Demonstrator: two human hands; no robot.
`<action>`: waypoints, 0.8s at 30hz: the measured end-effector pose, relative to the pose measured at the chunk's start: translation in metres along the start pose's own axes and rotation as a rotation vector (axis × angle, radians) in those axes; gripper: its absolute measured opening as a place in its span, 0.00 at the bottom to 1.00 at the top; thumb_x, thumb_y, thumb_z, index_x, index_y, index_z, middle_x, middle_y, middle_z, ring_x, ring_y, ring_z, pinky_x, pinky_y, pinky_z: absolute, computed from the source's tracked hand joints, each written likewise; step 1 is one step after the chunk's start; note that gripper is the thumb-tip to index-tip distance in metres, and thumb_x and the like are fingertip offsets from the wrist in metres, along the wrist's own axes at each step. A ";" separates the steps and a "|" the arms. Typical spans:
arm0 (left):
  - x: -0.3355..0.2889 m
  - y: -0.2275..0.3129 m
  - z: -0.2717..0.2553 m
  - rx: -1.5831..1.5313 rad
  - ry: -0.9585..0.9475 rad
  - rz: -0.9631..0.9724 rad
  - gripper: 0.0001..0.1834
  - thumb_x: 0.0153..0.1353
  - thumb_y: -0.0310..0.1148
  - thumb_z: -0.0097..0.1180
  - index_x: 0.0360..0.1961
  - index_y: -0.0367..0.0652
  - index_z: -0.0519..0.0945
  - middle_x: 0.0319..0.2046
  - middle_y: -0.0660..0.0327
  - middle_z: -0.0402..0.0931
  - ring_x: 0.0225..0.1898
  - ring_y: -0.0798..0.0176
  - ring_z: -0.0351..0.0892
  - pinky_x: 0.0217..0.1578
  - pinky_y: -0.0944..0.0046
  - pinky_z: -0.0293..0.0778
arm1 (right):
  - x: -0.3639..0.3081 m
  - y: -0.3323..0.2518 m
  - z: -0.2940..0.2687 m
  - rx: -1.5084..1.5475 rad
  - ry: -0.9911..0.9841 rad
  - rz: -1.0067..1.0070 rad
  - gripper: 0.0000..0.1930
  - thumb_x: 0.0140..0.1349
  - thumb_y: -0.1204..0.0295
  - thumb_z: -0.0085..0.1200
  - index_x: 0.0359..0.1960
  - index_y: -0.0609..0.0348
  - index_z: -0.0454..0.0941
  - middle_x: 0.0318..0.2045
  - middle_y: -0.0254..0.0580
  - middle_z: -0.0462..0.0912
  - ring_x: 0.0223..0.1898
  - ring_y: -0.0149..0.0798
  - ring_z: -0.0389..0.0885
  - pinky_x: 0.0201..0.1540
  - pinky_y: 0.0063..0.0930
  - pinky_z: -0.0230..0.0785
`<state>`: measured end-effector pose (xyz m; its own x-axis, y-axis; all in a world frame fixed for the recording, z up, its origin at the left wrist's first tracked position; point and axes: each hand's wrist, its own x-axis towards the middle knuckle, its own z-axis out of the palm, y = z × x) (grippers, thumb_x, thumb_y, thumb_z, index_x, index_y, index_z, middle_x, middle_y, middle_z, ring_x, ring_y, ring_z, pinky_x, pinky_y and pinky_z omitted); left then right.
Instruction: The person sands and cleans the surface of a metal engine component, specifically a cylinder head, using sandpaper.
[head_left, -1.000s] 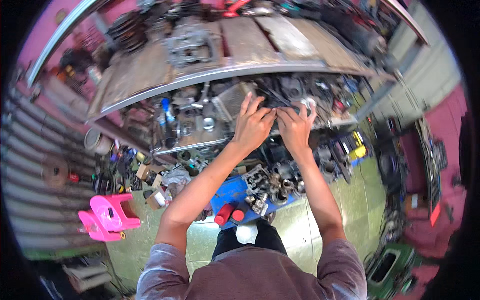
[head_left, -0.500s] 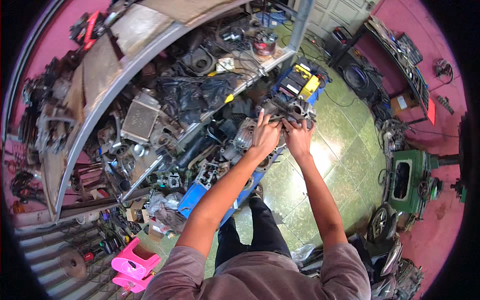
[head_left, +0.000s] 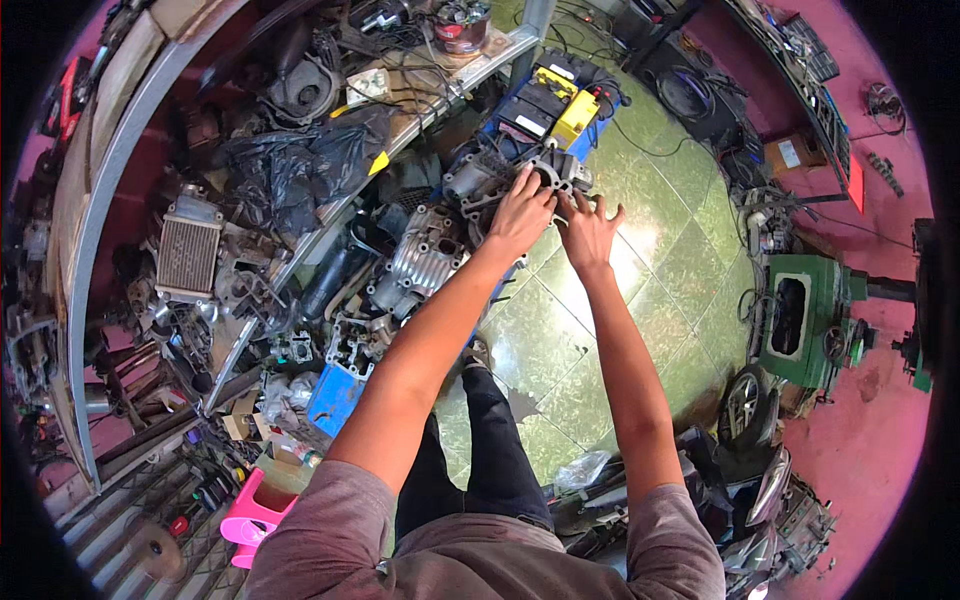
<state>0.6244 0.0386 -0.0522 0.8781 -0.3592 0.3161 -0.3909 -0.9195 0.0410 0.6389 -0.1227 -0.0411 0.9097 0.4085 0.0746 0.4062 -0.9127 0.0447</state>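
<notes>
At the far end of a low blue stand (head_left: 333, 402) covered in engine parts lies a grey metal engine casing (head_left: 547, 176) with a round opening. My left hand (head_left: 521, 213) grips its near side, fingers bent over the metal; the thumb is hard to make out. My right hand (head_left: 588, 232) is beside the casing's right end, fingers spread and partly bent. Its leftmost fingertips are at the casing's edge; I cannot tell whether they touch. A ribbed metal engine cover (head_left: 425, 250) lies left of my left forearm.
Beyond the casing are a dark battery (head_left: 535, 105) and a yellow one (head_left: 575, 118). Metal shelving (head_left: 480, 68) along the left holds a black plastic bag (head_left: 300, 165) and a radiator (head_left: 188, 255). A green machine (head_left: 790, 320) stands at right. A pink stool (head_left: 245, 515) is lower left.
The view has shifted, bringing more of the stand's far end into sight. My right hand's fingers have spread from their closed hold on the casing. My left hand stays on it.
</notes>
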 end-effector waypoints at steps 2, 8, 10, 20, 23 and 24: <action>0.008 0.001 0.005 -0.019 0.017 -0.002 0.17 0.63 0.29 0.53 0.50 0.39 0.87 0.50 0.58 0.85 0.64 0.48 0.72 0.78 0.44 0.51 | 0.006 0.003 0.005 -0.008 -0.064 0.012 0.33 0.56 0.64 0.71 0.66 0.34 0.77 0.63 0.29 0.81 0.65 0.47 0.72 0.68 0.77 0.51; 0.016 0.005 0.013 -0.022 -0.089 0.029 0.15 0.62 0.29 0.54 0.45 0.40 0.88 0.45 0.59 0.84 0.62 0.52 0.73 0.78 0.45 0.50 | 0.016 0.008 0.014 -0.050 0.057 -0.017 0.09 0.60 0.63 0.63 0.42 0.45 0.85 0.39 0.33 0.88 0.53 0.44 0.79 0.65 0.74 0.54; 0.014 -0.001 0.013 -0.026 -0.024 0.045 0.14 0.62 0.30 0.55 0.44 0.40 0.88 0.43 0.59 0.84 0.62 0.53 0.73 0.78 0.44 0.50 | 0.018 0.004 0.002 0.081 -0.080 0.016 0.06 0.60 0.69 0.61 0.39 0.48 0.86 0.40 0.35 0.88 0.56 0.45 0.78 0.68 0.77 0.52; 0.011 -0.022 -0.042 -0.151 0.153 0.073 0.10 0.60 0.28 0.57 0.38 0.39 0.87 0.41 0.55 0.80 0.60 0.51 0.75 0.76 0.46 0.58 | 0.017 -0.021 -0.060 0.117 0.158 0.004 0.08 0.53 0.69 0.65 0.36 0.48 0.87 0.38 0.37 0.87 0.53 0.45 0.78 0.63 0.68 0.56; 0.001 -0.035 -0.067 -0.117 0.217 0.115 0.09 0.55 0.28 0.58 0.37 0.41 0.84 0.40 0.56 0.78 0.59 0.50 0.75 0.75 0.45 0.58 | 0.022 -0.035 -0.086 0.146 0.016 0.029 0.12 0.50 0.62 0.68 0.36 0.47 0.89 0.39 0.40 0.89 0.52 0.48 0.81 0.59 0.67 0.61; -0.005 -0.036 -0.078 -0.103 0.228 0.112 0.09 0.55 0.28 0.58 0.37 0.41 0.84 0.40 0.56 0.78 0.59 0.50 0.75 0.75 0.45 0.58 | 0.024 -0.039 -0.099 0.146 0.031 0.019 0.12 0.50 0.62 0.68 0.36 0.47 0.89 0.39 0.40 0.89 0.52 0.48 0.81 0.59 0.67 0.61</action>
<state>0.6131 0.0861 0.0185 0.7473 -0.4020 0.5291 -0.5187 -0.8506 0.0864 0.6363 -0.0762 0.0577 0.9153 0.3889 0.1053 0.3989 -0.9113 -0.1022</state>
